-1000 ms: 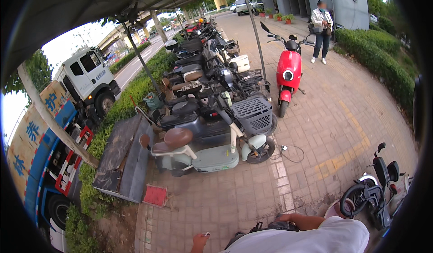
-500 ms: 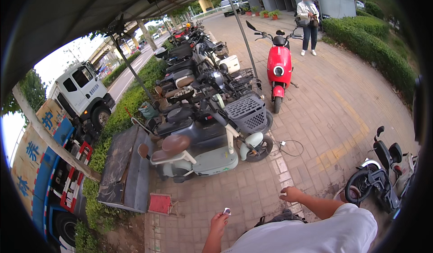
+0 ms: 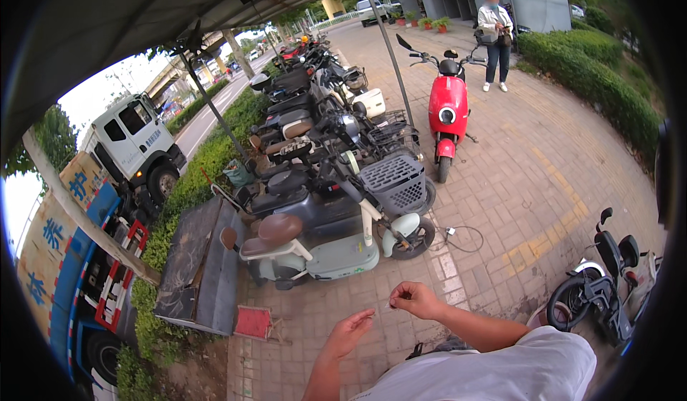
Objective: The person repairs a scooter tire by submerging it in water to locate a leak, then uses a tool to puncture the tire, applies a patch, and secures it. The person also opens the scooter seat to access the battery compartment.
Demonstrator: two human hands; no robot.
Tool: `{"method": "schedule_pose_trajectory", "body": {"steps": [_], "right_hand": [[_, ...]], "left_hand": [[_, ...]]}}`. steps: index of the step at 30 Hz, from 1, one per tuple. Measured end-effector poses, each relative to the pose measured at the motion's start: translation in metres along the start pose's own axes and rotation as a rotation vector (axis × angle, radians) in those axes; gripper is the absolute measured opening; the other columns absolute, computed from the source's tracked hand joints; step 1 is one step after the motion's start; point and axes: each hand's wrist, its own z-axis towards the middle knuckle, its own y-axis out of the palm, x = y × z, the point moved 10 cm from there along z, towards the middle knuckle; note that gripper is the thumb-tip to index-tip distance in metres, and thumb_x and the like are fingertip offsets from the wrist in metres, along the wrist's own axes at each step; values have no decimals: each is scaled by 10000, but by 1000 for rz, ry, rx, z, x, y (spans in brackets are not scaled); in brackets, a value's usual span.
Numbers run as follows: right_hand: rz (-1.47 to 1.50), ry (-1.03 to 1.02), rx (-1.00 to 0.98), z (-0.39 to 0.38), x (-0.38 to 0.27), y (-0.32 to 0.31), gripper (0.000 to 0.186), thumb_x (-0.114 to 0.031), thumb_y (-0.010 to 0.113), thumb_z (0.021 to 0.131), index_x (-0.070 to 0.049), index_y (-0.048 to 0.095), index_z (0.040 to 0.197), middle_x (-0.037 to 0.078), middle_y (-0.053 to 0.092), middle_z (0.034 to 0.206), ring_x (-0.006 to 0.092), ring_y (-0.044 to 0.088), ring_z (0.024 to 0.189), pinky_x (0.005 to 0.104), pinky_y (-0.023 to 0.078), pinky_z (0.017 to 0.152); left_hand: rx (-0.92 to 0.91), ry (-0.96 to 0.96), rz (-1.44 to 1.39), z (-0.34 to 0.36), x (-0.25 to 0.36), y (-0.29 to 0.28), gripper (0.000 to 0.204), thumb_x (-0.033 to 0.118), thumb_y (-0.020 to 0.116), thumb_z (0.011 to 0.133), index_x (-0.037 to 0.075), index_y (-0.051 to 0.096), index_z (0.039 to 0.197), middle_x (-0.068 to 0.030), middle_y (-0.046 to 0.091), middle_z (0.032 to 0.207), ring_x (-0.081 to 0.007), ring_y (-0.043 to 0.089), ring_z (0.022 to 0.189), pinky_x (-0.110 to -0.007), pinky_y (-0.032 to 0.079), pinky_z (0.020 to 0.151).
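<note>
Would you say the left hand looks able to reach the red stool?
Probably not without stepping closer: nothing seems to block the left hand, but the red stool stands low and apart.

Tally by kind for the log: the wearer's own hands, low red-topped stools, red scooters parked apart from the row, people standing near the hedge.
Wearer's hands: 2 (left hand, right hand)
Red-topped stool: 1
Red scooter: 1
Standing person: 1
Total: 5
</note>
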Motion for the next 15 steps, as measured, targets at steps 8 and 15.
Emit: {"method": "schedule_pose_trajectory", "body": {"steps": [8,15], "right_hand": [[286,80,-5,4,-43,-27,81,-86,695,916,-42,639,954,54,692,916,123,646,814,283,540,713],[878,332,-279,-15,-2,75,114,-75,675,927,-67,627,1030,74,695,958,175,678,819,322,574,719]], "left_hand": [[422,-453,796,-125,-180,-228,344,326,592,955,77,692,1169,-74,740,1049,-248,703,969,-408,544,868],[93,141,1,0,2,-37,436,10,720,864,45,607,1284,-30,615,1045,-98,599,894,-264,522,808]]}}
